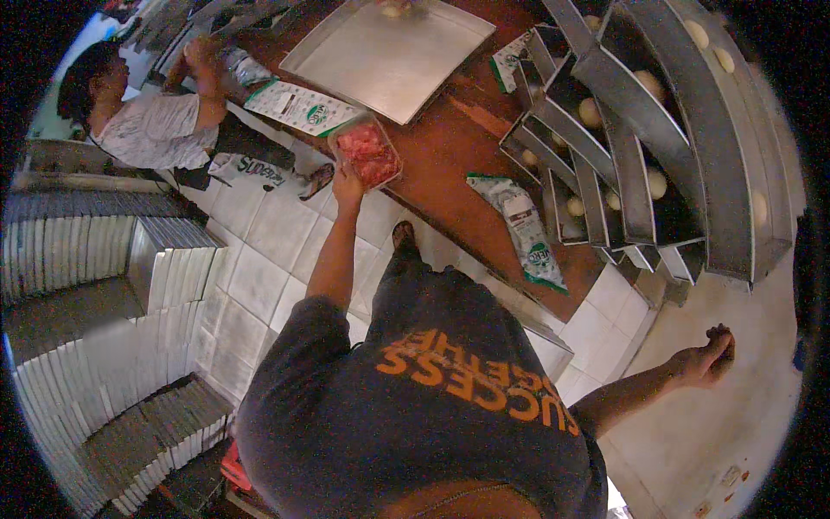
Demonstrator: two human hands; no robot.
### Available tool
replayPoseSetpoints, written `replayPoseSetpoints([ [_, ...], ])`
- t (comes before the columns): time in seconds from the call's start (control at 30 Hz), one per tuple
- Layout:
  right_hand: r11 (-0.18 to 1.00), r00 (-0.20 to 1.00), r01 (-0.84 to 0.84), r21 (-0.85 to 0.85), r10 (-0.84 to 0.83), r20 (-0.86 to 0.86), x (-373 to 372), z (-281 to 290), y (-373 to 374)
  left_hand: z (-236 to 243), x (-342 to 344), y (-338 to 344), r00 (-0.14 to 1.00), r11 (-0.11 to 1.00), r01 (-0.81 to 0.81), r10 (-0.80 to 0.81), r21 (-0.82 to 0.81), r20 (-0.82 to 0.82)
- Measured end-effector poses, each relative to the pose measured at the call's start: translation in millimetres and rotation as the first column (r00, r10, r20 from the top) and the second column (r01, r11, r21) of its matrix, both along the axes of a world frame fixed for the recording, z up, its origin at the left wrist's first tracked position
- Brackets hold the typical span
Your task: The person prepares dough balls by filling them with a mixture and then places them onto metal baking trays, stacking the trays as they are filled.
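Note:
My left hand [347, 178] grips the near side of a clear plastic tub [367, 152] of pink-red contents at the table's left edge. Beside the tub lies a white-and-green package [290, 103], and behind it a large empty metal tray [387, 54] rests on the brown table [458, 142]. Out to the right, my right hand [706, 358] has curled fingers, away from the table and over a pale surface [657, 406]; whether it holds anything I cannot make out.
Metal pans [648, 164] with dough balls [650, 85] stand at right, near another package [514, 227]. A co-worker [147, 125] in a light top is at upper left. Stacks of metal pans [82, 346] fill the left side. White tiled floor [268, 233] shows below the table.

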State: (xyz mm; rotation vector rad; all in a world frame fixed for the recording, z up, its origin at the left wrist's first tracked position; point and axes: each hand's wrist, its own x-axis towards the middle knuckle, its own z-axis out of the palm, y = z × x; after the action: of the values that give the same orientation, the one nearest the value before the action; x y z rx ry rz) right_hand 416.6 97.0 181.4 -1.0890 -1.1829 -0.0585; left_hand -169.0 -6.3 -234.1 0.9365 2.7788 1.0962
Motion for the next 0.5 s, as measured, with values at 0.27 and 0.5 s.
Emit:
replayPoseSetpoints([
  [0.27, 0.994, 0.997, -0.066, -0.092, 0.063, -0.033, 15, -24, -3, 73, 63, 1, 0.871, 0.968, 0.024, -0.142, 0.248, 0.470],
  [0.5, 0.991, 0.997, -0.074, -0.113, 0.072, -0.021, 25, -27, -4, 74, 84, -2, 0.923, 0.980, 0.106, -0.161, 0.171, 0.350],
])
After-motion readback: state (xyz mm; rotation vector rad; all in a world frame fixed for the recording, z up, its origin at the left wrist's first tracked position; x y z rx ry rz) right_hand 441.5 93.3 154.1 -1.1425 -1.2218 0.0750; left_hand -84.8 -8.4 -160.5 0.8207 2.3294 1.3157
